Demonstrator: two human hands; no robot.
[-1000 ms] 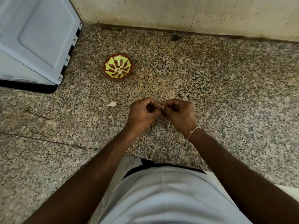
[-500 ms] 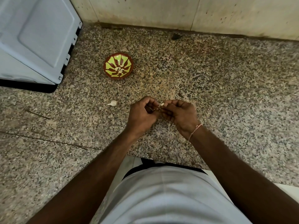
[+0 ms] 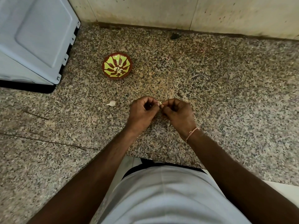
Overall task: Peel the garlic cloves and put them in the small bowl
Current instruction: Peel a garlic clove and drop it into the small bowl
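At frame centre, the left hand [image 3: 142, 113] and right hand [image 3: 178, 113] pinch one garlic clove [image 3: 159, 103], not fully peeled I think. Some cloves lie in the small bowl [image 3: 117, 65]; another clove [image 3: 111, 103] waits on the counter [image 3: 226, 94].

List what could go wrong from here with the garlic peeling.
1. The clove is pinched only at the fingertips of the left hand and right hand, above bare counter; it could slip and drop.
2. The small bowl sits well away from the hands, so the peeled clove could fall on the way there.
3. The loose clove lies near the left hand and could be knocked aside.
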